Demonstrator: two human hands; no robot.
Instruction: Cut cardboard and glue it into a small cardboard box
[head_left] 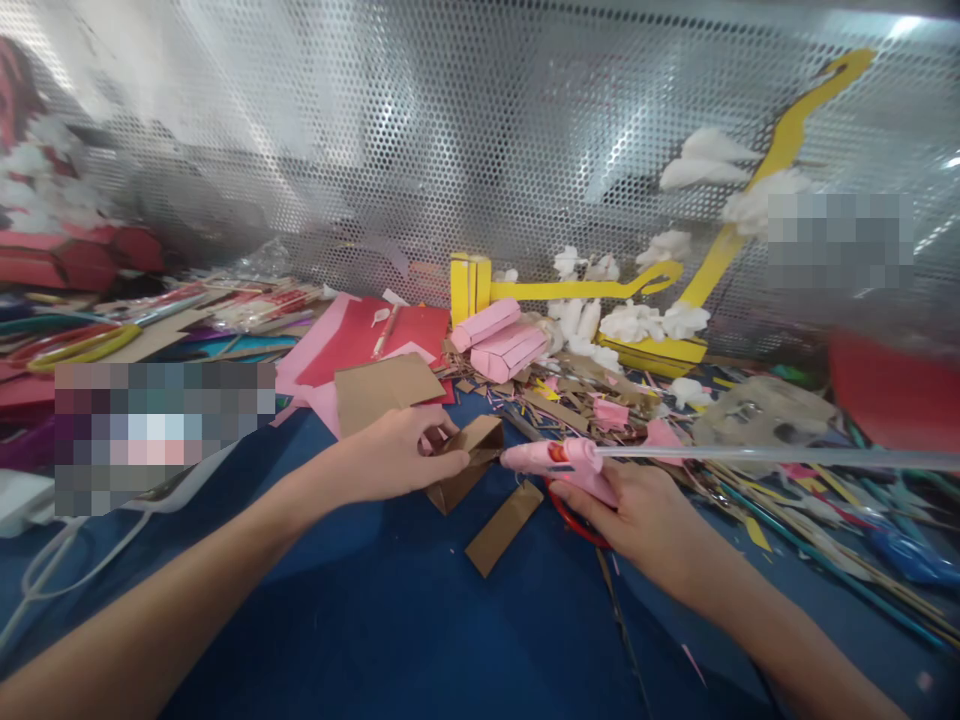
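Note:
My left hand (409, 455) grips a small folded cardboard box (469, 465) at its left side, thumb on the near face. In my right hand (637, 515) is a pink hot glue gun (551, 457), with a long clear glue stick (750, 457) running out of its back to the right. The gun's nozzle points left, close to the box's right edge; I cannot tell if it touches. A loose cardboard strip (504, 530) lies flat on the blue table just below the nozzle. Red scissor handles (574, 520) show partly behind my right hand.
Pink paper boxes (510, 345) and cardboard scraps (585, 400) lie behind my hands. A flat cardboard piece (386, 385) rests on red paper (420, 330). Yellow shapes with white tufts (724, 260) stand against the perforated metal wall (450, 130). A white cable (82, 570) lies at left.

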